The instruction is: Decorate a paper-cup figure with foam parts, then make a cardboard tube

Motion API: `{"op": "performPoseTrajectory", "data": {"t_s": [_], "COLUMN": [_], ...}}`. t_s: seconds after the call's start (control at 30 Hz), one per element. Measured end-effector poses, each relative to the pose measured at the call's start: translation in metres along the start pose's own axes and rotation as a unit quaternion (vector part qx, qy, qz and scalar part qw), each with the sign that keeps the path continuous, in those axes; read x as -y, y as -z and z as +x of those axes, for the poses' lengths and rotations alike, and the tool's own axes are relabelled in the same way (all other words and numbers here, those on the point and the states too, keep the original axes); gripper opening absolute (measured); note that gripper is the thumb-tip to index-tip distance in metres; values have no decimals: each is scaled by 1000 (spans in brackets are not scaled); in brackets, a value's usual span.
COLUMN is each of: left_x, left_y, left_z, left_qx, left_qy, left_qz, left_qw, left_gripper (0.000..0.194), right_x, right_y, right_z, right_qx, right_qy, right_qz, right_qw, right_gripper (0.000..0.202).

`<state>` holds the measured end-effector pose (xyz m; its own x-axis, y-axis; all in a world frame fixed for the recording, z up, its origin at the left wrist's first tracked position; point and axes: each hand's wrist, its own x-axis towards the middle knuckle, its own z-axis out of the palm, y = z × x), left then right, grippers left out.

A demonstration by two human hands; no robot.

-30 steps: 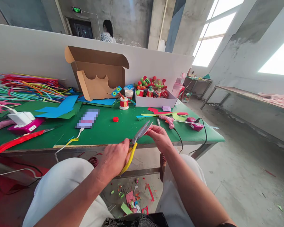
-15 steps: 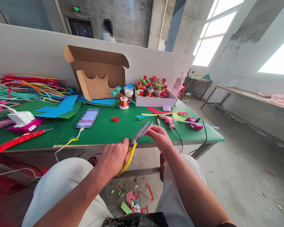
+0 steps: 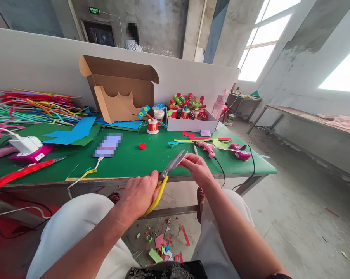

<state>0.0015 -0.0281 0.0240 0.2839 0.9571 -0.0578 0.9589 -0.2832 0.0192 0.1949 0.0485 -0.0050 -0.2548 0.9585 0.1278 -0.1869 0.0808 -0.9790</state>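
Note:
My left hand [image 3: 141, 193] is closed around the yellow handles of a pair of scissors [image 3: 160, 195], in front of the table's near edge. The blades point up and to the right, towards my right hand [image 3: 196, 166]. My right fingers pinch a small, pale piece of paper [image 3: 184, 158] at the blade tips; most of it is hidden by the fingers and blades. On the table beyond lie a red bottle cap [image 3: 142, 146] and a red-and-white paper cup figure [image 3: 153, 126] with a blue strip on top and coiled arms.
A pink glue gun [image 3: 205, 148] with a cable lies right of centre beside paper strips. A white box [image 3: 192, 124] holds several finished figures. Behind stands an open cardboard box [image 3: 125, 97]. Pipe cleaners [image 3: 32, 106], a phone [image 3: 108, 145] and a red-handled knife [image 3: 26, 170] are at left.
The scissors and my left hand have shifted very slightly; the blades look a little closer together. My right hand keeps its pinch, and the table things have not moved.

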Motion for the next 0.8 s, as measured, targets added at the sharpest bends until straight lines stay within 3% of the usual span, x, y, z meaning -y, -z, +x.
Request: {"op": "performPoseTrajectory", "data": {"t_s": [0.37,0.53,0.63,0.8], "left_x": [3,14,21,23], "left_y": [1,-11,-16,-16], "left_z": [-1,10,18,22], "left_qx": [3,-30,-8,52], "left_qy": [3,16,44,77], "left_qz": [3,-125,-288,-502], "left_qw": [1000,992,956,860], "left_gripper": [17,14,24,37], "right_x": [0,-5,-8,-7], "right_y": [4,5,6,5], "right_z": [1,4,6,11], "right_qx": [-6,-50,-55,-72], "right_qy": [8,-64,-104,-116], "right_qz": [-32,56,128,228], "right_qw": [999,995,985,964], "right_gripper": [24,25,21,35]}}
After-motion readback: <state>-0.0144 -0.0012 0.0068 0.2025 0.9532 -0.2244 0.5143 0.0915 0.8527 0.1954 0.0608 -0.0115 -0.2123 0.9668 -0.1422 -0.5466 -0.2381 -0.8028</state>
